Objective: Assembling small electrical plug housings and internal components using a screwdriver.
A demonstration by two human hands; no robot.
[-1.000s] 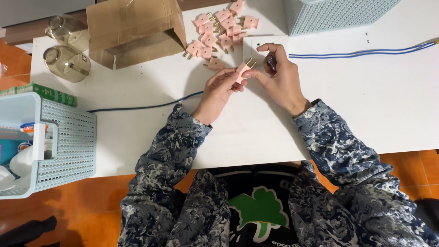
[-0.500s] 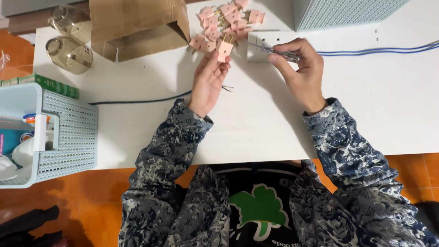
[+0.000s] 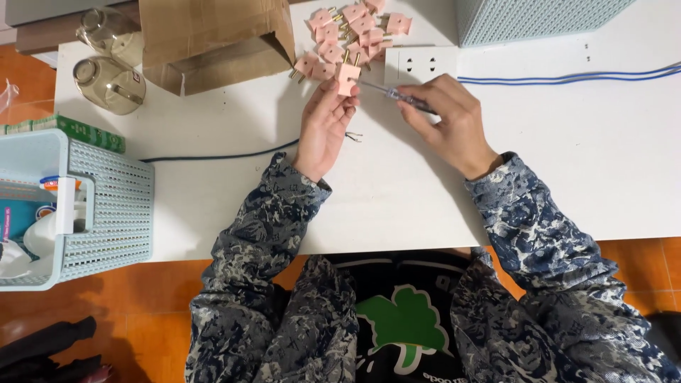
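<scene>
Pink plug (image 3: 347,76) pinched at its body by left hand (image 3: 323,128), upper centre of frame, brass pins directed away toward the pile; square, salmon-coloured, small. Right hand (image 3: 450,120) closed around handle of slim screwdriver (image 3: 386,92), shaft lying level, tip at side of plug. Both grips pressed shut on what they hold, hands raised slightly above white worktop (image 3: 397,191). Bare-ended dark wire (image 3: 220,154) just below left hand, running toward left edge.

Risk, as a judgement: tip slipping off a small screw and jabbing left fingertips, caused by narrow pinch and unsupported plug; screw likely lost among loose parts if dropped.

Farther: white socket plate (image 3: 420,65), pile of pink plugs (image 3: 347,28), cardboard box (image 3: 213,39), blue cable (image 3: 567,74) at upper right.
</scene>
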